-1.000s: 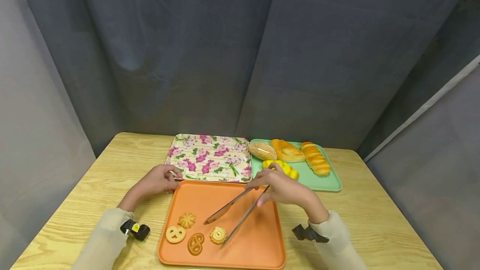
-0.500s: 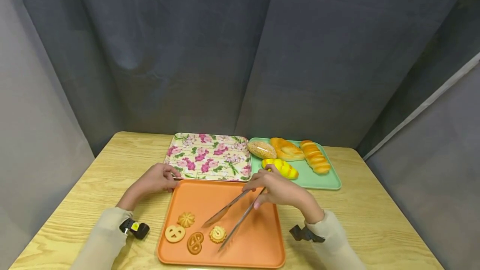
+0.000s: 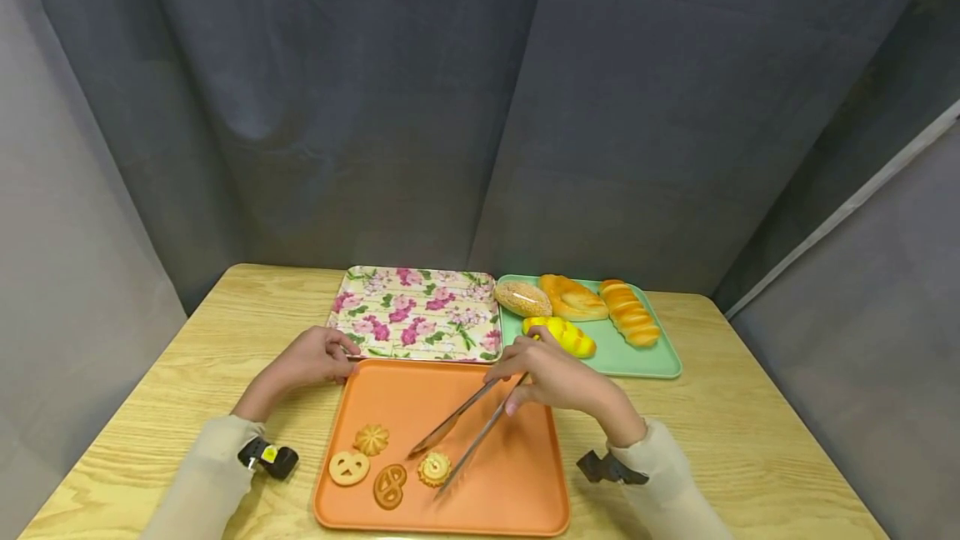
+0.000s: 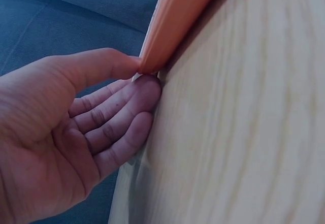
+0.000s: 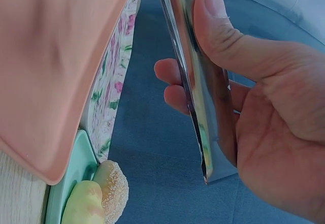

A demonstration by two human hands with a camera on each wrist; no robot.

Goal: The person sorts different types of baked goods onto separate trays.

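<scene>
My right hand (image 3: 558, 377) grips metal tongs (image 5: 208, 97) over the orange tray (image 3: 510, 482), thumb on one arm and fingers on the other. The spread tong tips stand on either side of a round swirl cookie (image 3: 435, 469), the right arm close by its edge. To the left on the tray lie a flower-shaped cookie (image 3: 371, 440), a pale round cookie with cut-outs (image 3: 348, 468) and a brown pretzel cookie (image 3: 390, 487). My left hand (image 3: 315, 357) pinches the tray's far left corner, its thumb on the rim in the left wrist view.
A floral tray (image 3: 416, 315) sits behind the orange one. Beside it, a green tray (image 3: 630, 365) bears a seeded bun (image 3: 523, 299), a twisted bread (image 3: 573, 298), a ridged loaf (image 3: 628, 315) and a yellow bread (image 3: 561, 336). Grey curtains (image 3: 360, 107) surround the wooden table (image 3: 255, 307).
The tong tips have shifted slightly toward the near side and drawn a little closer together around the swirl cookie. My left hand stays at the tray's corner.
</scene>
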